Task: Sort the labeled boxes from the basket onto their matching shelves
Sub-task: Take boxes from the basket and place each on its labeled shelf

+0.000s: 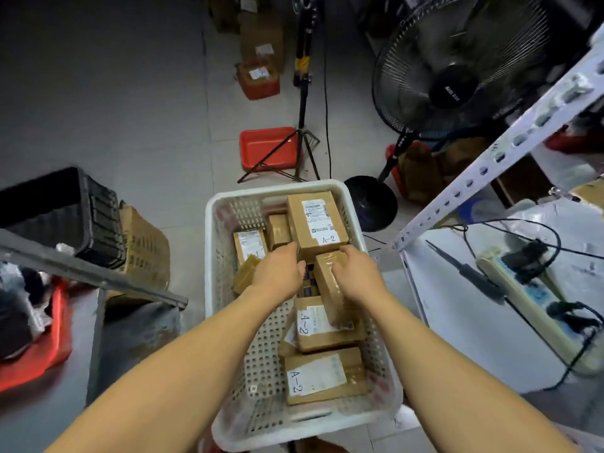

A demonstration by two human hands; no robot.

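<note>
A white perforated basket (pixel 215 289) on the floor holds several brown cardboard boxes. A large box marked A-2 (pixel 315 220) lies at its far end, and two more A-2 boxes (pixel 322 325) (pixel 323 376) lie nearer me. My left hand (pixel 277 271) reaches in, over a tan box (pixel 243 276). Its fingers are against the near left corner of the large box, with the fingertips hidden. My right hand (pixel 358 273) curls its fingers over the far end of a tape-wrapped box (pixel 328 289) just below the large box.
A white metal shelf (pixel 490 165) with a power strip (pixel 529 302) stands on the right. A grey shelf rail (pixel 91 273), a black crate (pixel 81 217) and a red bin (pixel 49 348) are on the left. A fan (pixel 457 70), a tripod (pixel 300 125) and a red tray (pixel 266 148) stand beyond the basket.
</note>
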